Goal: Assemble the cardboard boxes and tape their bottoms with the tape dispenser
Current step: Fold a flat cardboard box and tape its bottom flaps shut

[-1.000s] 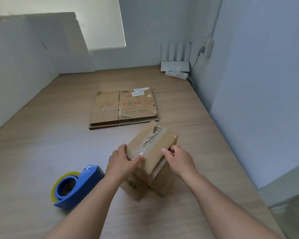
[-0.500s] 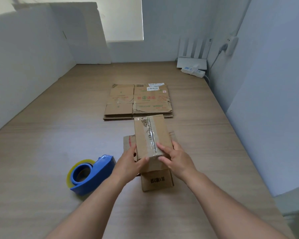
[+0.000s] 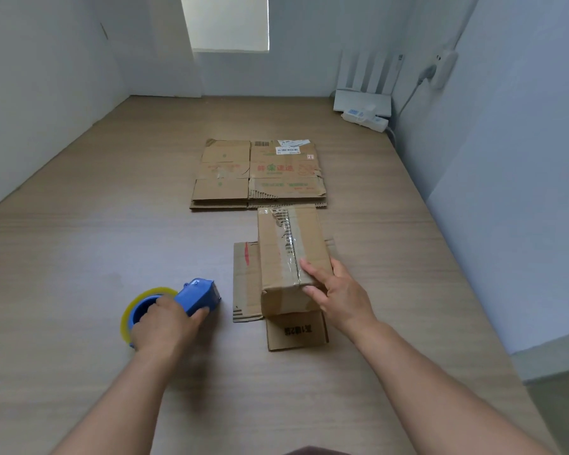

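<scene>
I'm gripping the tape dispenser in my left hand, its nose pointing toward three o'clock, where my right hand is pressing flat on the box (seam running twelve-to-six).

The left hand covers the near half of the tape dispenser, so its handle and most of the tape roll under that grip stay unseen. Beneath the right hand, the near right corner of the box is hidden. The box's lower flaps are partly covered by its body. Print on the flattened cardboard beyond the grips is too small to read. Both forearms run off the bottom edge.
</scene>
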{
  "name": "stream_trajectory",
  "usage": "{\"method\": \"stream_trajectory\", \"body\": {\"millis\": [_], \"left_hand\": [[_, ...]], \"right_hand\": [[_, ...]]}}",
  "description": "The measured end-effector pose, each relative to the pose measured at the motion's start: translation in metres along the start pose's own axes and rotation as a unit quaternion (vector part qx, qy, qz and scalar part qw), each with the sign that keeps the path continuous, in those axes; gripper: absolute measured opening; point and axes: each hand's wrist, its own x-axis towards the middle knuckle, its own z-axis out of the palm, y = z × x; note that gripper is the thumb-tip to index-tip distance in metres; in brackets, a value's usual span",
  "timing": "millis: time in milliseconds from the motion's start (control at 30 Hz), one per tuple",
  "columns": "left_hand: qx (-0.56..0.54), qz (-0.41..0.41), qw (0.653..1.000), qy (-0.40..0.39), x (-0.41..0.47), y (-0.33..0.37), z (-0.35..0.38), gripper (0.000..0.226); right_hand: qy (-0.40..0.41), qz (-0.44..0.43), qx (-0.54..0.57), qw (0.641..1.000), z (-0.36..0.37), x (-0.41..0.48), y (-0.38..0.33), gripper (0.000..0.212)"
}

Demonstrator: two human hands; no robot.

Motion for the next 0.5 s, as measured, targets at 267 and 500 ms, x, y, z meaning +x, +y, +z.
{"method": "stream_trajectory", "body": {"millis": [267,500], "left_hand": [[-0.094,0.044,0.992,-0.066,0.01,-0.01,-0.017,0.037],[-0.349,0.22,0.877,-0.248,-0.024,-0.003,-0.084,0.053]], "right_hand": [[-0.023,0.004,0.009,1.0,-0.007,-0.001,-0.004,0.05],[-0.021,-0.007,0.04,0.999,-0.034,0.003,-0.021,0.049]]}}
